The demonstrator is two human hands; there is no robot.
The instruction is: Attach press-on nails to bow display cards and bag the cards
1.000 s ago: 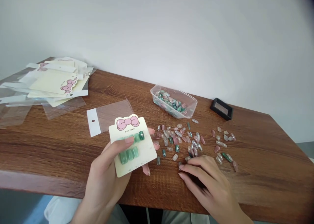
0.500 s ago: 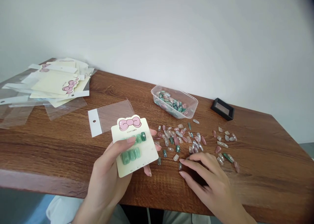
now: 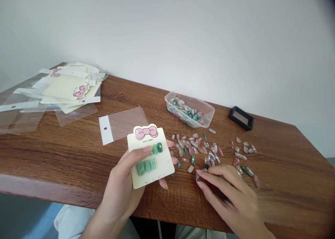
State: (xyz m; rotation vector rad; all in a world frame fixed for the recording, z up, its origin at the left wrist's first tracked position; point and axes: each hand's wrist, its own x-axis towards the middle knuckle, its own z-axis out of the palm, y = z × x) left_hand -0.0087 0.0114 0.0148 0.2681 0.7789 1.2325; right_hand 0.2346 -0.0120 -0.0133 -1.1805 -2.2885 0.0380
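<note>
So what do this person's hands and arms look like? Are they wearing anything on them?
The left hand and right hand are bare: no gloves, rings, bracelets or watch in view. The fingers are slim, with neat rounded nails. No sleeve shows on the forearms. Pale fabric shows below the table edge; which garment is unclear.

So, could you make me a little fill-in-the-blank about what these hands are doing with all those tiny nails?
The left hand holds a cream card topped with a pink ____.
The green press-on nails on that card sit in ____ rows.
The right hand is over loose press-on nails scattered on a ____ tabletop.
The punched strip of the clear bag is ____.

Missing words: bow; two; wooden; white.
</note>
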